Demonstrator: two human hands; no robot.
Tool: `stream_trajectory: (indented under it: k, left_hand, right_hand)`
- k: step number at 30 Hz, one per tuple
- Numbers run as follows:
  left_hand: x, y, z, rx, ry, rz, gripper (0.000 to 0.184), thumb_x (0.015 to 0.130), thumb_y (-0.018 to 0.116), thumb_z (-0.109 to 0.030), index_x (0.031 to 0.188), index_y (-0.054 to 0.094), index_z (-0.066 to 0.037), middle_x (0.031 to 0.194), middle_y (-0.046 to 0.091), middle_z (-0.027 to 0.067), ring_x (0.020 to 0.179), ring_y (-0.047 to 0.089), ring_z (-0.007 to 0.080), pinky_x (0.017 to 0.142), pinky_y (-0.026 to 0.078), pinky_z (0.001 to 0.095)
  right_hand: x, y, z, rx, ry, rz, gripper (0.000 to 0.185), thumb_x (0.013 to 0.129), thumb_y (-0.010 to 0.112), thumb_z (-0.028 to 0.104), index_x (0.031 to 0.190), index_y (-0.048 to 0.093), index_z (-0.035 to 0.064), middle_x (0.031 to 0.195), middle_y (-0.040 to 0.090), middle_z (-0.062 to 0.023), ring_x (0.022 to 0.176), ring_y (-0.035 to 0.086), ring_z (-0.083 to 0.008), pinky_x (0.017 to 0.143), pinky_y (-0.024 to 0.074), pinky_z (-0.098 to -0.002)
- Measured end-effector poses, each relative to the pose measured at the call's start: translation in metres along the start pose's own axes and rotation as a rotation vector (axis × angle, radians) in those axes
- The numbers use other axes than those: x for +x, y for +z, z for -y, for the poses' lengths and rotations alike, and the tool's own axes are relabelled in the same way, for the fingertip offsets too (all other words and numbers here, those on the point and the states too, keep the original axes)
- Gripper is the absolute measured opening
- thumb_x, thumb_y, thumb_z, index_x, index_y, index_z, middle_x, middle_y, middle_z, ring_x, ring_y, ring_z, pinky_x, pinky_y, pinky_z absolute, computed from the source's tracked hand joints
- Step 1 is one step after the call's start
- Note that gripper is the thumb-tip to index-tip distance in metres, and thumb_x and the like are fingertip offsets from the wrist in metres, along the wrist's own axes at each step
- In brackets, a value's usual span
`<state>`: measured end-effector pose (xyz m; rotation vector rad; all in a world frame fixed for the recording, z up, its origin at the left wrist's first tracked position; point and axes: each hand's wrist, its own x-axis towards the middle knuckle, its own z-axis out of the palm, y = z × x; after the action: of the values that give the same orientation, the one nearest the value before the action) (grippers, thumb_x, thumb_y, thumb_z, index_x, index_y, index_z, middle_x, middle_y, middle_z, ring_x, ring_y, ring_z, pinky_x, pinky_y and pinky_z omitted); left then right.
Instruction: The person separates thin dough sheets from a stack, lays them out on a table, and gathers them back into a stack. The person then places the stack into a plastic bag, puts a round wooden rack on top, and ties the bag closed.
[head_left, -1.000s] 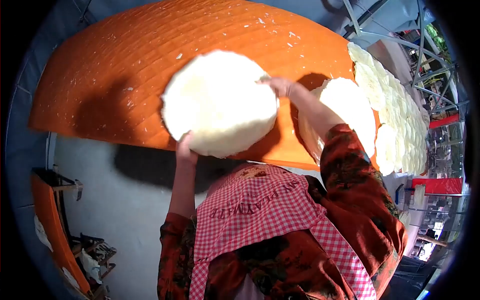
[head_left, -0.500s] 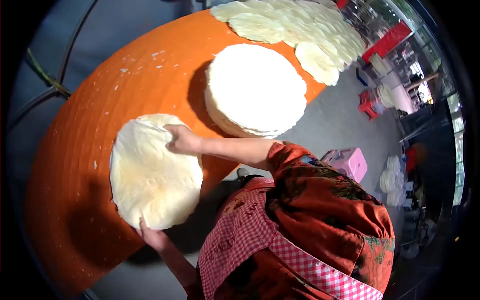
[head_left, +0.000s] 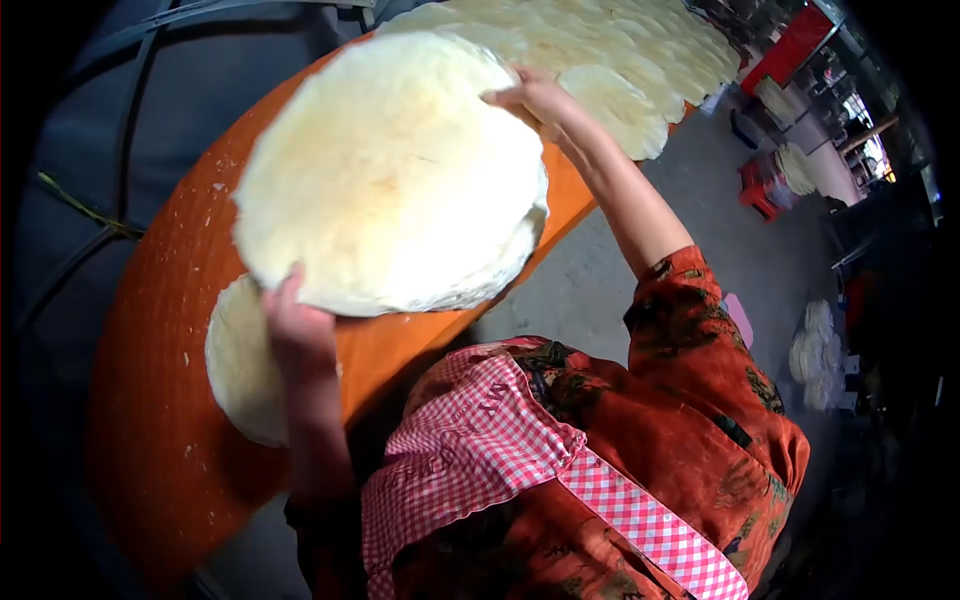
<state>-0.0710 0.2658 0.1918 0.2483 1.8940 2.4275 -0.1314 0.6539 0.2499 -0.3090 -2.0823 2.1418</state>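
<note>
A large round flatbread [head_left: 385,175], pale with faint brown patches, is stretched between my two hands. My left hand [head_left: 300,325] grips its near left edge, thumb on top. At the far right edge my right hand [head_left: 532,98] pinches it, with thumb above and the other fingers partly hidden. Beneath it, a thick stack of flatbreads [head_left: 522,255] shows only along its right and near rim; whether the held bread touches it I cannot tell. Another flatbread [head_left: 240,365] lies on the orange table [head_left: 150,380], partly covered by my left hand and forearm.
Many overlapping flatbreads [head_left: 620,50] cover the table's far end. White crumbs dot the tabletop. Dark metal tubing [head_left: 128,130] stands beyond the left edge. On the floor to the right are a red stool [head_left: 757,190] and a pale bundle [head_left: 817,355].
Both hands have carried the flatbread up and right from the near left of the table to over the stack. Another flatbread now shows where it was.
</note>
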Motion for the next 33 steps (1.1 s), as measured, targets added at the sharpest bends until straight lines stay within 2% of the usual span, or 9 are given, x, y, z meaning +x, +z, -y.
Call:
stream_trajectory:
  k: [1, 4, 12, 14, 16, 18, 24, 26, 33]
  left_hand:
    - [0.007, 0.019, 0.020, -0.463, -0.182, -0.110, 0.043, 0.087, 0.054, -0.005, 0.129, 0.042, -0.001, 0.121, 0.052, 0.0183, 0.112, 0.054, 0.0339, 0.088, 0.050, 0.0481]
    - [0.008, 0.035, 0.095, -0.228, -0.573, -0.172, 0.037, 0.085, 0.058, -0.006, 0.120, 0.047, -0.005, 0.115, 0.054, 0.0137, 0.099, 0.057, 0.0297, 0.079, 0.051, 0.0447]
    - [-0.011, 0.031, 0.112, -0.143, -0.467, -0.212, 0.027, 0.090, 0.052, -0.007, 0.117, 0.049, -0.005, 0.109, 0.058, 0.0096, 0.098, 0.059, 0.0243, 0.083, 0.051, 0.0391]
    - [-0.033, 0.022, 0.102, -0.125, -0.381, -0.313, 0.024, 0.089, 0.054, -0.007, 0.113, 0.050, -0.005, 0.102, 0.059, 0.0087, 0.088, 0.060, 0.0206, 0.077, 0.053, 0.0343]
    - [-0.068, -0.008, 0.100, -0.093, -0.329, -0.419, 0.022, 0.089, 0.056, -0.007, 0.110, 0.051, -0.006, 0.098, 0.060, 0.0077, 0.083, 0.061, 0.0186, 0.074, 0.054, 0.0327]
    - [-0.139, -0.088, 0.129, -0.138, -0.301, -0.713, 0.017, 0.087, 0.059, -0.007, 0.103, 0.053, -0.005, 0.087, 0.058, 0.0068, 0.070, 0.060, 0.0155, 0.062, 0.053, 0.0288]
    - [-0.203, -0.195, 0.141, -0.246, -0.225, -1.100, 0.018, 0.088, 0.056, -0.006, 0.105, 0.052, -0.003, 0.094, 0.061, 0.0090, 0.085, 0.063, 0.0210, 0.075, 0.055, 0.0309]
    - [-0.201, -0.210, 0.130, -0.278, -0.148, -1.085, 0.020, 0.089, 0.056, -0.006, 0.109, 0.051, -0.003, 0.100, 0.060, 0.0102, 0.093, 0.063, 0.0230, 0.082, 0.054, 0.0334]
    - [-0.204, -0.252, 0.123, -0.530, -0.112, -0.988, 0.024, 0.091, 0.055, -0.004, 0.113, 0.048, -0.004, 0.105, 0.055, 0.0082, 0.095, 0.059, 0.0194, 0.083, 0.053, 0.0312]
  right_hand:
    - [0.014, -0.018, -0.031, 0.009, 0.007, 0.039, 0.043, 0.080, 0.069, 0.004, 0.120, 0.055, -0.0027, 0.105, 0.064, -0.0122, 0.094, 0.062, -0.0192, 0.080, 0.0511, -0.0328]
    - [0.037, -0.063, -0.120, -0.254, 0.165, 0.053, 0.044, 0.082, 0.068, 0.008, 0.123, 0.054, -0.0017, 0.105, 0.064, -0.0110, 0.095, 0.061, -0.0192, 0.080, 0.0508, -0.0339]
    - [0.034, -0.067, -0.138, -0.324, 0.137, 0.005, 0.039, 0.080, 0.071, 0.013, 0.114, 0.058, 0.0008, 0.096, 0.067, -0.0117, 0.085, 0.064, -0.0223, 0.075, 0.0505, -0.0353]
    - [0.048, -0.077, -0.138, -1.043, 0.005, -0.265, 0.039, 0.081, 0.071, 0.018, 0.114, 0.058, 0.0021, 0.096, 0.067, -0.0140, 0.084, 0.064, -0.0220, 0.074, 0.0516, -0.0365]
    - [0.036, -0.064, -0.119, -1.301, -0.826, -0.478, 0.037, 0.083, 0.069, 0.017, 0.114, 0.058, 0.0010, 0.094, 0.067, -0.0149, 0.084, 0.065, -0.0206, 0.073, 0.0527, -0.0353]
    - [-0.031, 0.043, -0.044, -0.509, -0.620, -0.065, 0.032, 0.084, 0.068, 0.013, 0.111, 0.059, 0.0004, 0.093, 0.067, -0.0142, 0.085, 0.065, -0.0190, 0.075, 0.0528, -0.0321]
    - [-0.125, 0.274, -0.126, -0.521, -0.716, 0.767, 0.023, 0.081, 0.070, 0.022, 0.096, 0.065, 0.0056, 0.084, 0.066, -0.0140, 0.079, 0.065, -0.0274, 0.069, 0.0513, -0.0369]
    - [-0.133, 0.343, -0.188, -0.562, -0.786, 1.074, 0.037, 0.078, 0.071, 0.022, 0.110, 0.061, 0.0063, 0.107, 0.063, -0.0171, 0.095, 0.062, -0.0334, 0.081, 0.0506, -0.0402]
    - [-0.171, 0.443, -0.251, -1.074, -0.869, 1.075, 0.068, 0.080, 0.064, 0.043, 0.135, 0.043, 0.0081, 0.142, 0.040, -0.0162, 0.132, 0.037, -0.0345, 0.107, 0.0304, -0.0482]
